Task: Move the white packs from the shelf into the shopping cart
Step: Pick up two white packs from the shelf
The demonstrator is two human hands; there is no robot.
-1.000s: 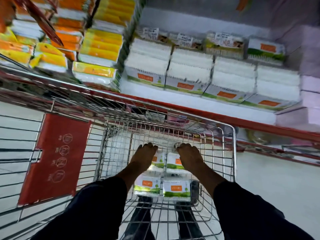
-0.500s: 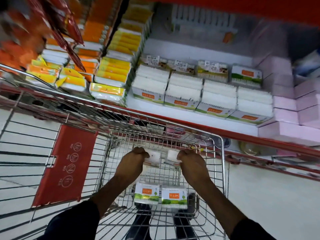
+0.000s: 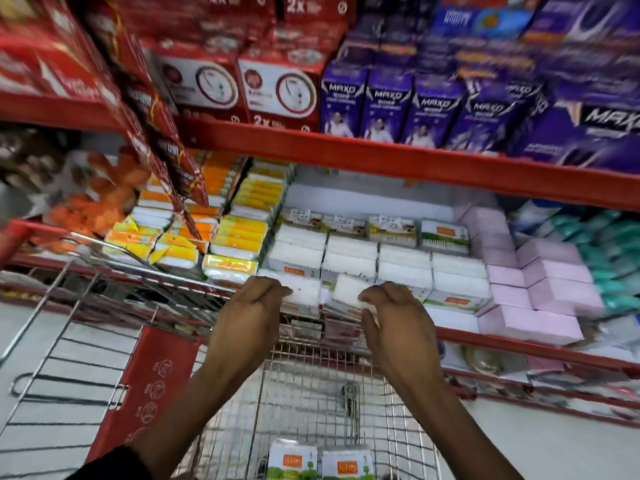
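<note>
My left hand [image 3: 249,306] is shut on a white pack [image 3: 304,293]. My right hand [image 3: 394,323] grips a second white pack [image 3: 348,292]. Both packs are held side by side over the far rim of the wire shopping cart [image 3: 311,386], just in front of the shelf. Rows of the same white packs [image 3: 405,268] with orange-and-green labels lie on the white shelf board [image 3: 446,317] behind my hands. On the cart's floor lie two more of these packs [image 3: 294,462], next to each other at the bottom edge of the view.
Yellow and orange packs [image 3: 239,233] fill the shelf to the left and pink boxes [image 3: 547,292] stack to the right. A red shelf beam [image 3: 381,157] with purple boxes [image 3: 433,109] overhangs. Red sachet strips [image 3: 162,143] hang at left. The cart's red seat flap [image 3: 149,386] is at left.
My hands, which rested on packs low in the cart, have closed on one pack each and risen to the cart's far rim. The view has tilted up toward the shelves.
</note>
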